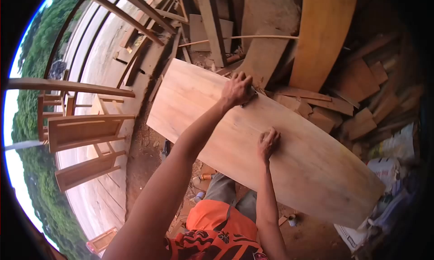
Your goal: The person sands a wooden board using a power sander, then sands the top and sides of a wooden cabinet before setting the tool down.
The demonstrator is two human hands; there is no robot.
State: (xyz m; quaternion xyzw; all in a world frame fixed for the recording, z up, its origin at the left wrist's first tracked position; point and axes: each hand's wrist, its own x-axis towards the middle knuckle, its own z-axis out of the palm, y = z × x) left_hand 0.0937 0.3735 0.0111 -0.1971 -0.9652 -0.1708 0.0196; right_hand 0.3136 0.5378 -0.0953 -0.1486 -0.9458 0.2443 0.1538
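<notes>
A long, pale wooden panel (289,165) lies slantwise before me, reaching from upper left to lower right. Near its far long edge, my left hand (237,90) is closed over a small dark object pressed to the wood; its kind is mostly hidden by the fingers. My right hand (269,143) rests on the middle of the panel with its fingers curled in, and no held thing shows there. Both forearms reach out over the panel's near side.
Scrap boards (357,83) are piled beyond the panel, beside a tall leaning yellowish board (321,34). Framed wooden doors (86,131) stand at the left. White sacks (384,169) lie at the panel's right end. A small can (292,220) sits on the ground.
</notes>
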